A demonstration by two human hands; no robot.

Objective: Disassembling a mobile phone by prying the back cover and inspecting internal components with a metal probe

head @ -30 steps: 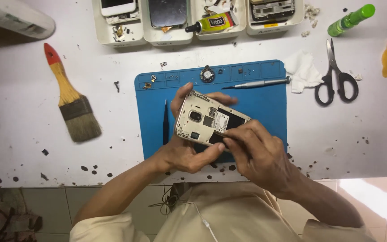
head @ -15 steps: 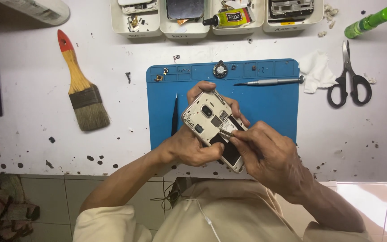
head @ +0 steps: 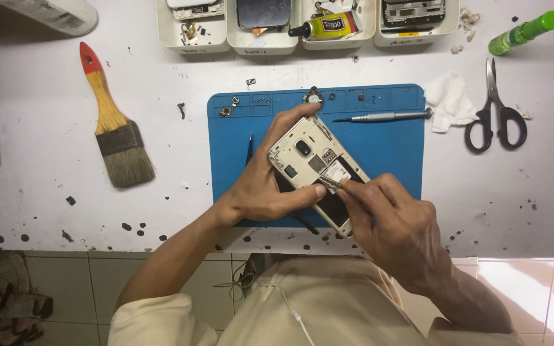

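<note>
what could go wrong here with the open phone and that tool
The left hand holds the open phone in the air above the blue mat while the right hand presses a thin metal tool into it. A slip could scratch the exposed parts or jab the left thumb. Tiny loose parts at the mat's top edge could roll away.

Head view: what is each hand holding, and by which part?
The left hand grips the opened phone by its long edges, above the blue mat. The right hand pinches a thin metal tool near its tip, against the phone's inside.
</note>
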